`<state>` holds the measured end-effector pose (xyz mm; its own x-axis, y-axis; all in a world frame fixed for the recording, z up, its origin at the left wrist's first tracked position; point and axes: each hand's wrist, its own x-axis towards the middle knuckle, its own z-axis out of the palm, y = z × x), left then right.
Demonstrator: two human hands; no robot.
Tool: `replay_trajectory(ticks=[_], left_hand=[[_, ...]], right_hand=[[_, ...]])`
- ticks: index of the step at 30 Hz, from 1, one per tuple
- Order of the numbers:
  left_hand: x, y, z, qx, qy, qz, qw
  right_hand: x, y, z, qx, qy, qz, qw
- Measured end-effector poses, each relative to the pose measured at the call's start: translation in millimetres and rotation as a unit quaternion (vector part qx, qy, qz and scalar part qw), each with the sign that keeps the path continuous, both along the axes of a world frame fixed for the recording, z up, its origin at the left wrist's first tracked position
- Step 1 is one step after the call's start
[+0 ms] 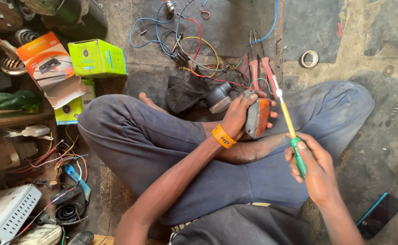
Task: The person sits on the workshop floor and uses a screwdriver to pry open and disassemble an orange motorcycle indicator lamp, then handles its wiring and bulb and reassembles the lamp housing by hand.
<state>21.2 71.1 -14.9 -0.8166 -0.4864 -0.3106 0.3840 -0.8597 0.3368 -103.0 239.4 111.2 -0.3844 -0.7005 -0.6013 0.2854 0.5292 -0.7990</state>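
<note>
Orange-lensed lamp unit [257,117] held over crossed legs, left hand [238,116] fingers wrapped around its grey housing. Green-handled screwdriver [291,134] gripped in right hand [314,169], fingers curled tight, tip near pliers [261,68].

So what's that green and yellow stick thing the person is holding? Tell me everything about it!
It is a screwdriver with a green plastic-looking handle, a see-through yellow middle part and a thin metal tip. The right hand grips the green end, thumb on top. It slants up and to the left, over the crossed legs. Its tip ends right beside the grey and orange lamp part held in the left hand; whether they touch is unclear.
</note>
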Motion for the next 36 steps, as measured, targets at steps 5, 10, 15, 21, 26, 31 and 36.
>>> replay_trajectory(ticks=[5, 10, 15, 21, 26, 31, 36], left_hand=[[-4, 5, -10, -0.043, -0.035, 0.008, 0.998], [-26, -6, -23, -0.369, -0.260, 0.071, 0.890], [-44, -38, -22, -0.439, -0.330, 0.162, 0.820], [-45, -48, -16, -0.413, -0.424, 0.136, 0.794], [-56, -41, -18, -0.451, -0.522, 0.120, 0.714], [-70, -51, -13, -0.481, -0.458, 0.174, 0.727], [-83, -74, -21, -0.480, -0.416, 0.184, 0.750]], right_hand=[[-9, -11, -20, -0.110, 0.010, -0.023, 0.994], [-39, -71, -59, -0.095, 0.036, -0.037, 0.994], [-46, -129, -85, -0.143, 0.117, 0.094, 0.978], [-42, -142, -105, -0.088, 0.047, 0.089, 0.991], [-52, -127, -128, -0.112, 0.046, 0.053, 0.991], [-69, -138, -126, -0.186, -0.018, 0.054, 0.981], [-84, -165, -133, -0.237, -0.049, 0.036, 0.970]])
